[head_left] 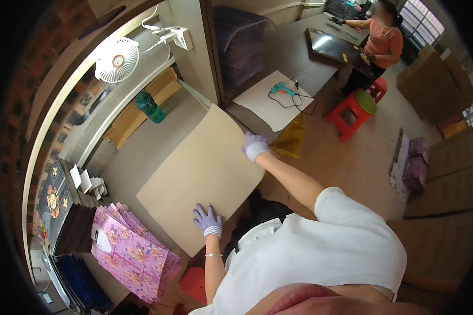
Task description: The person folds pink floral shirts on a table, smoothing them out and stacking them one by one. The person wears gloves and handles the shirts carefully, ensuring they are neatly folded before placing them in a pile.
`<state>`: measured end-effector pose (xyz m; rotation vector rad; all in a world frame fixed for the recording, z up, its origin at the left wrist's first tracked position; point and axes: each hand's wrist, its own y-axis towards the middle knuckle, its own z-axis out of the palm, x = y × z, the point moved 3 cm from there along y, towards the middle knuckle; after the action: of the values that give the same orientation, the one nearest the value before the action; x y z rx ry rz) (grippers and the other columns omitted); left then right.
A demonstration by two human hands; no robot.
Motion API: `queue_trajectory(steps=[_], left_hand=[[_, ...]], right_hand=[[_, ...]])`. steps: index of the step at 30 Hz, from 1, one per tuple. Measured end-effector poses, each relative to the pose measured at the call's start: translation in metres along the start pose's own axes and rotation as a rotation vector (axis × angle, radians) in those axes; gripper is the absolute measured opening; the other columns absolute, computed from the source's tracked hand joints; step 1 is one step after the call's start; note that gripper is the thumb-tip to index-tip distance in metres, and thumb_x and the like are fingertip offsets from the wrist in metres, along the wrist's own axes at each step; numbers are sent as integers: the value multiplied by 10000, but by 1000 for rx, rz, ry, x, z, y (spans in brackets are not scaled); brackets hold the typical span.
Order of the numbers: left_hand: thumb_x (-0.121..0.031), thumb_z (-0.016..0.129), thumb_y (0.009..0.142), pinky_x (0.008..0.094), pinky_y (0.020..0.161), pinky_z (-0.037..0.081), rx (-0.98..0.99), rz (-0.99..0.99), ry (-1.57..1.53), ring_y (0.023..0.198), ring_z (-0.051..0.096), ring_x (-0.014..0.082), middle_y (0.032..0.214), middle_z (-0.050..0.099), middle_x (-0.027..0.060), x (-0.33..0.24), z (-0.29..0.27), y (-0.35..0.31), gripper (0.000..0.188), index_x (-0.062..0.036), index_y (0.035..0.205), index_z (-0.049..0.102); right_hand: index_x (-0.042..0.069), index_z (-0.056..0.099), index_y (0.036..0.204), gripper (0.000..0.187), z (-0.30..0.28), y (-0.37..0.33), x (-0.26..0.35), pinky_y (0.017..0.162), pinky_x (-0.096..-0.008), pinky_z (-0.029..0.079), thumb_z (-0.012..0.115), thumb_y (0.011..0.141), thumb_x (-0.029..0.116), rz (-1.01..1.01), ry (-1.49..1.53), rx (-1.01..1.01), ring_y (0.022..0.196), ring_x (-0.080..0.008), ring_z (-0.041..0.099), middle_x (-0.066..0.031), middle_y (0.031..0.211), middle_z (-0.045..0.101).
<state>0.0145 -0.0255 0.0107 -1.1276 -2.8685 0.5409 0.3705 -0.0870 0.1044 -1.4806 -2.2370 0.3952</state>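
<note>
A large plain tan sheet of cardboard (194,168) lies across the table in front of me, its far right corner bent up a little. My left hand (208,219), in a thin lavender glove with a striped cuff, rests on the sheet near its front edge with the fingers spread. At the right edge of the sheet, my right hand (255,146), gloved the same way, has its fingers closed round the border. Its fingertips are partly hidden. Left of the sheet is a stack of pink floral folded pieces (129,244).
A green bottle (150,107) stands behind the sheet, near a white fan (116,60). Dark printed boards (63,210) are stacked at far left. Beyond the partition, a glue gun (283,89) lies on white paper. A co-worker (384,42) stands near red stools (347,116).
</note>
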Motion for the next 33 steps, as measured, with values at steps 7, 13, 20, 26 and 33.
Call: queue_trajectory(steps=[7, 13, 20, 26, 33], left_hand=[[-353, 656, 844, 589, 1118, 268, -180, 89, -208, 1424, 267, 427, 1561, 295, 177, 26, 16, 19, 583, -185, 1386, 518], [-382, 683, 884, 449, 1136, 330, -725, -162, -449, 1370, 374, 414, 1475, 406, 254, 118, 0, 61, 730, 49, 1409, 418], [-265, 693, 912, 320, 914, 503, -485, -462, -1182, 1041, 617, 266, 1174, 637, 201, 176, -38, 75, 555, 97, 1291, 511], [-47, 678, 878, 252, 594, 479, -870, -435, -1250, 689, 563, 121, 816, 637, 32, 183, -75, 34, 253, 51, 1106, 629], [-98, 584, 891, 322, 728, 558, -840, -365, -554, 745, 720, 257, 865, 727, 176, 104, -145, 36, 235, 5, 1070, 695]], right_hand=[[90, 657, 1023, 185, -61, -112, 73, 747, -467, 569, 573, 869, 151, -523, -125, -236, 866, -367, 707, -186, 906, 717], [68, 651, 898, 123, -170, -199, -8, 633, -395, 531, 643, 831, 171, -864, 529, -518, 711, -331, 666, -145, 800, 679], [33, 657, 1061, 234, -98, -72, -184, 671, -287, 518, 648, 841, 115, -408, 707, -407, 738, -161, 649, -106, 832, 689], [59, 457, 1447, 696, -45, -11, -160, 611, -206, 436, 636, 775, 28, -278, 741, 55, 635, -60, 449, 46, 744, 531], [80, 501, 1397, 569, -5, 2, -38, 1009, -265, 424, 555, 839, -20, -718, 774, 51, 1258, -217, 542, -130, 1413, 537]])
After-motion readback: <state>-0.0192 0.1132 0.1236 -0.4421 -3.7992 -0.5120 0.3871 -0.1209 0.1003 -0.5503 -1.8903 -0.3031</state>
